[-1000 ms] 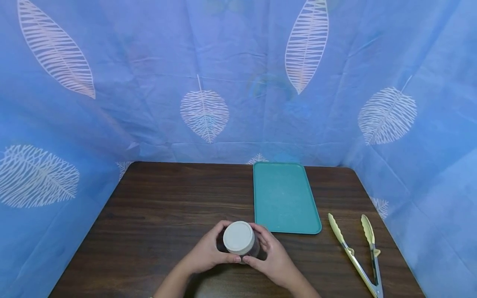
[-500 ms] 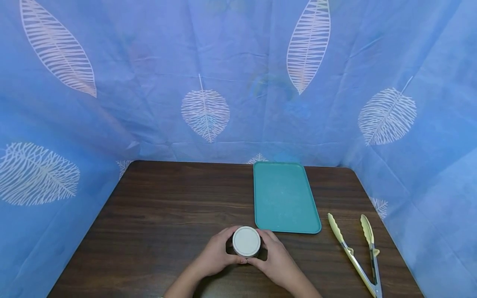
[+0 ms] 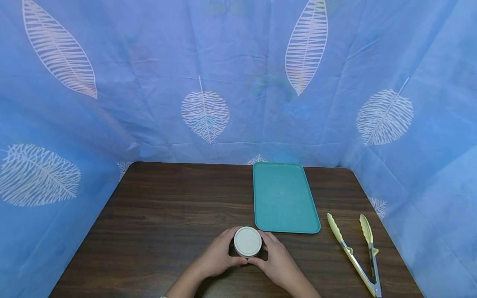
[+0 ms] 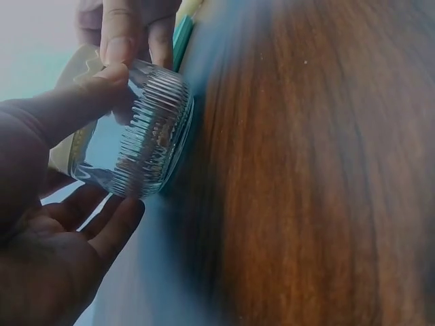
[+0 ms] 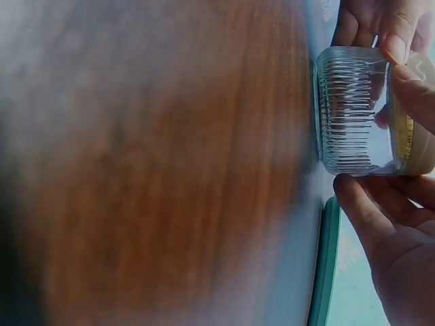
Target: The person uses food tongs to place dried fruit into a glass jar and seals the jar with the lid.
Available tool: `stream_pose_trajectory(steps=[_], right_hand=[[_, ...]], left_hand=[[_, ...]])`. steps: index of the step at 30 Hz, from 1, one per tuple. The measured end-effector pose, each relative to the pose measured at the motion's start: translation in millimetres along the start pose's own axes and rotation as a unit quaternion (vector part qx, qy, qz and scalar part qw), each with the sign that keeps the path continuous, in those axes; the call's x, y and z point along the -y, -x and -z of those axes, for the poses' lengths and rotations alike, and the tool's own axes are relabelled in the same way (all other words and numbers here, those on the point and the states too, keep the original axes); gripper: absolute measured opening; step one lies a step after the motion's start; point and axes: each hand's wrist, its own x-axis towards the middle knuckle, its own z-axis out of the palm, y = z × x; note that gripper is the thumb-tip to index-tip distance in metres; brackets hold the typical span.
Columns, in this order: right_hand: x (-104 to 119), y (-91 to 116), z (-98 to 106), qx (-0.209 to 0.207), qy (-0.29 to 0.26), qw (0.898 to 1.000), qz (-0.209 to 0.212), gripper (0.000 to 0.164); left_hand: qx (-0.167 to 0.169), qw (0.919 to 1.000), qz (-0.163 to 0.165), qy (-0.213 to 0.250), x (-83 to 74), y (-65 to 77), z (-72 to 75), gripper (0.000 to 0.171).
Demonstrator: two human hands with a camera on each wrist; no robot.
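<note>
A clear glass jar [image 5: 350, 112] with ribbed sides wears a cream-white lid [image 3: 247, 241], seen from above near the front middle of the table. From its left side my left hand [image 3: 217, 257] grips it, with fingers curled round the far side and the thumb in front. My right hand [image 3: 277, 260] holds the opposite side in the same way, and the two thumb tips meet at the jar's near side. Through the glass in the left wrist view no contents show. Whether the jar's base touches the table cannot be made out.
A teal tray [image 3: 287, 198] lies just beyond my right hand, toward the back. On the right, spread tongs [image 3: 357, 256] with pale yellow tips lie on the dark wooden table [image 3: 167, 198]. Blue leaf-patterned cloth [image 3: 238, 82] hangs behind and at both sides.
Both hands have carried the jar a little to the right and nearer to me. Its tilted side, visible earlier, has swung out of sight under the lid. The last half second brings hardly any movement.
</note>
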Motion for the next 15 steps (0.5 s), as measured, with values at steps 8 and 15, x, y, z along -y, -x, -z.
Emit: stream_pose_trajectory(steps=[8, 15], right_hand=[[-4, -3, 2, 0.008, 0.004, 1.000, 0.010, 0.085], [5, -2, 17, 0.015, 0.077, 0.997, -0.004, 0.101]], left_hand=[[0.000, 0.9985, -0.001, -0.055, -5.1, 0.6, 0.3, 0.104], [0.009, 0.9952, -0.015, -0.096, -13.3, 3.7, 8.8, 0.118]])
